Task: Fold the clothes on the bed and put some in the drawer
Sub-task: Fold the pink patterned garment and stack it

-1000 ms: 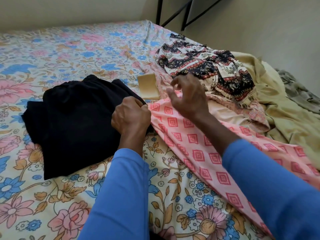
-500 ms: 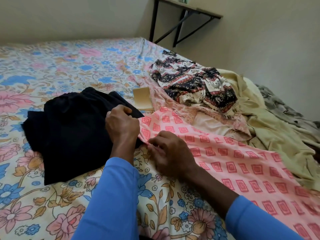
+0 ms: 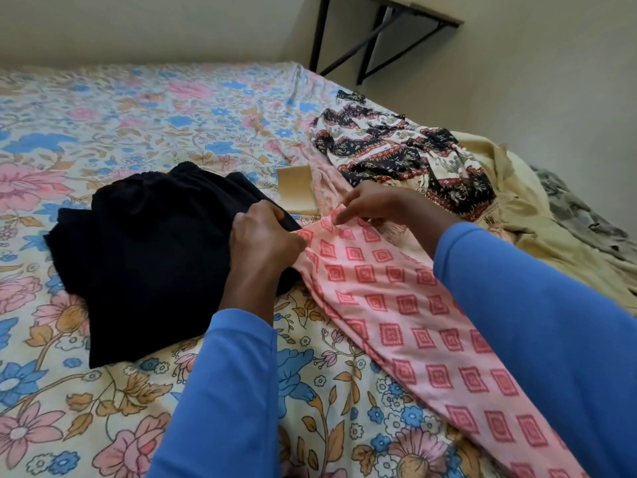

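Note:
A long pink cloth with red diamond prints (image 3: 406, 305) stretches from the middle of the bed toward the lower right. My left hand (image 3: 265, 239) grips its near-left corner, right beside a folded black garment (image 3: 155, 257). My right hand (image 3: 375, 205) pinches the cloth's top edge a little to the right, fingers pointing left. Both arms wear blue sleeves.
The bed has a floral sheet (image 3: 138, 119). At the right lie a navy-and-cream patterned garment (image 3: 406, 157), a pale yellow cloth (image 3: 524, 215) and a grey cloth (image 3: 582, 215). A small tan folded piece (image 3: 296, 194) sits behind my hands. A wall shelf bracket (image 3: 372, 39) is at the back.
My right hand moved from the cloth's lower edge up to its top edge beside the left hand. The left hand kept its grip in place. The view tilted up slightly.

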Action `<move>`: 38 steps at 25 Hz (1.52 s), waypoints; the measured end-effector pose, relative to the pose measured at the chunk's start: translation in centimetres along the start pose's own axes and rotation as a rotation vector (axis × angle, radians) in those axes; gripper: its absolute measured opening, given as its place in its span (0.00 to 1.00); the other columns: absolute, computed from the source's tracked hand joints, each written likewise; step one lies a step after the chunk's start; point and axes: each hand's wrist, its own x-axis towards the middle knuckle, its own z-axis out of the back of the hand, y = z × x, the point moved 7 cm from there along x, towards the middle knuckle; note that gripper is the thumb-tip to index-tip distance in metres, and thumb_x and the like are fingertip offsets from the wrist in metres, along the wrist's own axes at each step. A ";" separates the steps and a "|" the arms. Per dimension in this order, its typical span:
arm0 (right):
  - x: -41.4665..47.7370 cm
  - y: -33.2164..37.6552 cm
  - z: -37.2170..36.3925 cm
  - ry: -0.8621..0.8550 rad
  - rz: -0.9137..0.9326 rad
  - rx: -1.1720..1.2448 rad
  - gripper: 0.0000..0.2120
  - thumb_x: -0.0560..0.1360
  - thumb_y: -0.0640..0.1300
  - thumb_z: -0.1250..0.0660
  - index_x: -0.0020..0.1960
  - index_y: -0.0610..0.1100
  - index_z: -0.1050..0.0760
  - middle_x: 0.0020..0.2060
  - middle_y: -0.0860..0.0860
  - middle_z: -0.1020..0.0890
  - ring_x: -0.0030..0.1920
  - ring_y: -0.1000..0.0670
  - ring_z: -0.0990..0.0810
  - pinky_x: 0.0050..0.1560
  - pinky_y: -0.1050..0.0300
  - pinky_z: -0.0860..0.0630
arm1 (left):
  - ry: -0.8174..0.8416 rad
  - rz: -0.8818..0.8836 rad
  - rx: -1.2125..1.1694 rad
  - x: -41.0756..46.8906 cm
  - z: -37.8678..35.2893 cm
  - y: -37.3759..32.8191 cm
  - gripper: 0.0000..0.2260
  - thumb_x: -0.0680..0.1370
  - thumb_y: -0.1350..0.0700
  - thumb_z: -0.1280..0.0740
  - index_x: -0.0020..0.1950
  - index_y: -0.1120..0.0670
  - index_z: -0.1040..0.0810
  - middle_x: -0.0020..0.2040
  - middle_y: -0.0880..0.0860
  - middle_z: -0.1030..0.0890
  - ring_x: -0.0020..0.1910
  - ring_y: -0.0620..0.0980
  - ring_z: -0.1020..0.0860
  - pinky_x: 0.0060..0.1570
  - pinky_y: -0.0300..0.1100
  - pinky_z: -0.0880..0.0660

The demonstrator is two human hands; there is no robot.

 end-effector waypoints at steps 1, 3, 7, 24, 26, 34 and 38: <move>-0.1 0.4 -0.1 0.018 0.009 -0.020 0.16 0.73 0.38 0.23 0.59 0.43 0.20 0.51 0.45 0.15 0.48 0.46 0.14 0.36 0.58 0.20 | 0.044 0.009 0.017 -0.2 0.1 -0.1 0.26 0.69 0.52 0.17 0.64 0.50 0.20 0.60 0.54 0.20 0.61 0.54 0.22 0.61 0.46 0.23; -0.5 0.9 0.2 -0.031 0.042 -0.086 0.20 0.72 0.36 0.24 0.62 0.42 0.21 0.54 0.45 0.16 0.49 0.47 0.15 0.37 0.62 0.20 | 0.077 0.003 0.058 -0.7 0.5 -0.5 0.28 0.67 0.55 0.15 0.64 0.51 0.20 0.59 0.54 0.19 0.61 0.54 0.21 0.61 0.46 0.22; -2.7 1.9 2.4 -0.249 0.149 -0.129 0.15 0.75 0.41 0.24 0.61 0.40 0.19 0.53 0.47 0.16 0.51 0.49 0.17 0.50 0.57 0.17 | 0.008 -0.063 0.160 -1.4 1.8 -2.3 0.18 0.70 0.58 0.17 0.58 0.52 0.15 0.53 0.55 0.16 0.55 0.54 0.18 0.51 0.43 0.22; -24.6 -28.0 -1.0 -0.769 -0.268 1.450 0.20 0.66 0.37 0.25 0.57 0.38 0.16 0.55 0.37 0.15 0.51 0.39 0.14 0.52 0.41 0.16 | 0.624 -0.736 0.197 -29.3 -15.9 -15.4 0.12 0.78 0.55 0.31 0.60 0.55 0.21 0.57 0.57 0.18 0.54 0.56 0.21 0.49 0.45 0.28; -25.5 -29.4 -2.6 -0.679 -0.326 1.525 0.22 0.66 0.44 0.26 0.57 0.36 0.17 0.53 0.36 0.15 0.52 0.37 0.15 0.53 0.39 0.17 | 0.669 -0.750 0.219 -31.1 -17.9 -14.7 0.11 0.79 0.55 0.31 0.60 0.54 0.21 0.57 0.56 0.19 0.51 0.53 0.25 0.47 0.42 0.33; -29.9 -31.0 -1.1 -0.967 -0.456 0.647 0.17 0.75 0.39 0.29 0.63 0.47 0.22 0.57 0.43 0.17 0.52 0.43 0.17 0.56 0.45 0.18 | 0.591 -0.626 0.235 -24.8 -16.0 -14.8 0.13 0.81 0.42 0.31 0.54 0.52 0.19 0.48 0.49 0.16 0.41 0.47 0.18 0.44 0.46 0.17; -29.3 -23.3 0.6 -1.103 -0.151 0.012 0.15 0.78 0.46 0.32 0.64 0.49 0.21 0.55 0.47 0.21 0.53 0.44 0.20 0.51 0.52 0.23 | 0.404 -0.487 0.571 -16.9 -14.1 -11.8 0.19 0.80 0.38 0.33 0.51 0.55 0.26 0.49 0.53 0.19 0.45 0.53 0.20 0.42 0.47 0.22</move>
